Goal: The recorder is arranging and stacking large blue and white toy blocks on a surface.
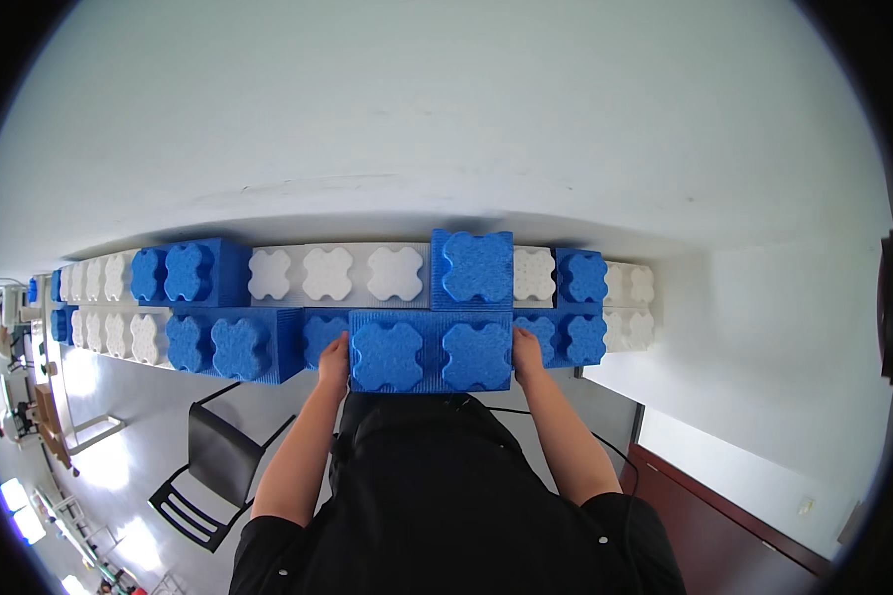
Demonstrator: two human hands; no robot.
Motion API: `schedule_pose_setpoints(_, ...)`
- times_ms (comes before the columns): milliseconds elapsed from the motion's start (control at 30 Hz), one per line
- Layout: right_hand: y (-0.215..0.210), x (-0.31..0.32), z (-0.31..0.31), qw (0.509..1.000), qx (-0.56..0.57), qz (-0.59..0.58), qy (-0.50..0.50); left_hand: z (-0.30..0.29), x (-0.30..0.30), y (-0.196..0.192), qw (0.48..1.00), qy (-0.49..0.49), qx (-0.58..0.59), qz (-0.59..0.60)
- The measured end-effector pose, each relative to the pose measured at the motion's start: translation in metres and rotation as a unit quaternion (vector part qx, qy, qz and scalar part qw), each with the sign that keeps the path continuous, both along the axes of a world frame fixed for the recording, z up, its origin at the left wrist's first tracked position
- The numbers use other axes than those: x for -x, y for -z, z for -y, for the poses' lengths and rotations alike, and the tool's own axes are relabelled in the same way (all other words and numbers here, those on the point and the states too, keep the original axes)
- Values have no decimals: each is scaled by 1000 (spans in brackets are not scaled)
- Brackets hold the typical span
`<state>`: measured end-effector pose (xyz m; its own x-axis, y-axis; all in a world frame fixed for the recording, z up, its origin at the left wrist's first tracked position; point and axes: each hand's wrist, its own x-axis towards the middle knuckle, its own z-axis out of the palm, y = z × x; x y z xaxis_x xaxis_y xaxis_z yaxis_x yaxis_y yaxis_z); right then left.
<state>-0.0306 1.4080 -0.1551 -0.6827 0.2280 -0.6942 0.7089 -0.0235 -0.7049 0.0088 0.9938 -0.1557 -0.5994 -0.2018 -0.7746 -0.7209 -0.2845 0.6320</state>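
Note:
A large blue foam building block (432, 347) with two clover-shaped studs is held between my hands, right in front of my body. My left hand (334, 363) presses against its left end, and my right hand (528, 353) grips its right end; most of the fingers are hidden beside and below it. It lies over the near row of blocks; whether it rests fully on them I cannot tell. Just behind it rises a blue single-stud block (474, 268). White blocks (339, 274) run along the far row on its left.
Blue blocks (238, 347) continue the near row on the left. A pale wall (446, 119) stands close behind the rows. Black chair (223, 461) at lower left; dark red cabinet (709, 526) at lower right. A thin black cable (605, 443) hangs near my right arm.

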Motion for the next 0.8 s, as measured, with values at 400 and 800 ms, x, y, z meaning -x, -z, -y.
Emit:
schedule_pose_setpoints(400,38,-12,-3,999,20,-19,-33,-19,13,-26,993,-75,-72,63)
schedule_pose_setpoints(800,-14,2,-2,956,-205,-21,-209,12,-1,38,998,31,-17,42)
